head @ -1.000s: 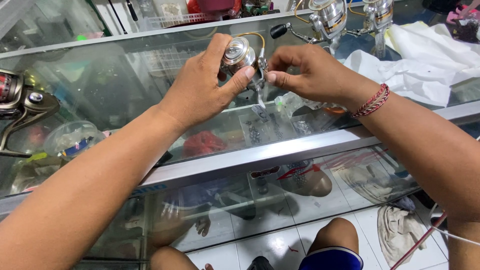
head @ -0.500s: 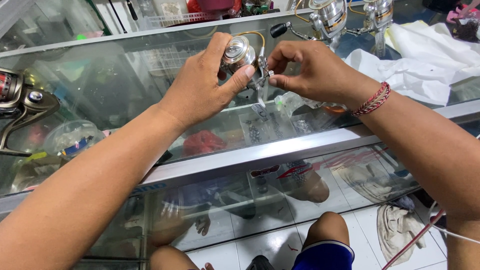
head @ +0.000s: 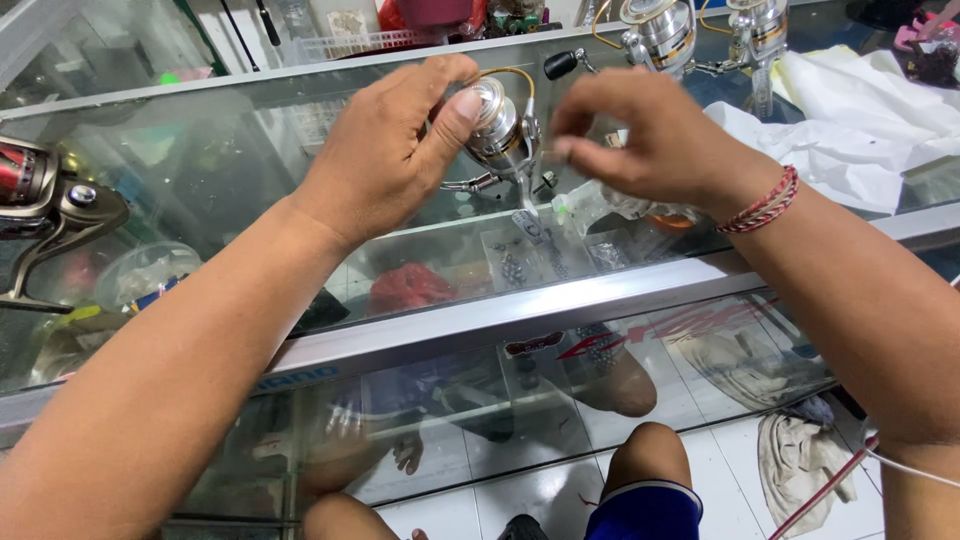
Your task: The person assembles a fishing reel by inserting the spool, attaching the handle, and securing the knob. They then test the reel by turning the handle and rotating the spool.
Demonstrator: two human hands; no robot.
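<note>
Hands at work on a small silver spinning reel (head: 497, 128), held up above the glass top of a shop display counter (head: 250, 190), seen from a camera on the person's head looking down. Left hand (head: 385, 150) wraps the reel from its left side, fingers curled over the top and the thumb pressed flat on the shiny spool, so the reel is firmly clasped. Right hand (head: 655, 135), with a red braided bracelet (head: 762, 203) at the wrist, hovers just to the right of the reel with thumb and forefinger pinched together; whether they grip a fine line is too small to tell. A gold wire bail arches over the reel, and a thin stem points down from it toward the glass. The reel looks like polished metal: rigid, compact, probably with some weight for its size, and slick on the spool face, so the safest hold seems to be around the body, as now, rather than on the thin bail or handle, which could bend or swing. Two more reels (head: 660, 30) stand at the far edge of the counter beside a crumpled white cloth (head: 850, 110), and a dark reel (head: 55, 210) rests at far left. Small packets lie on shelves beneath the glass.
</note>
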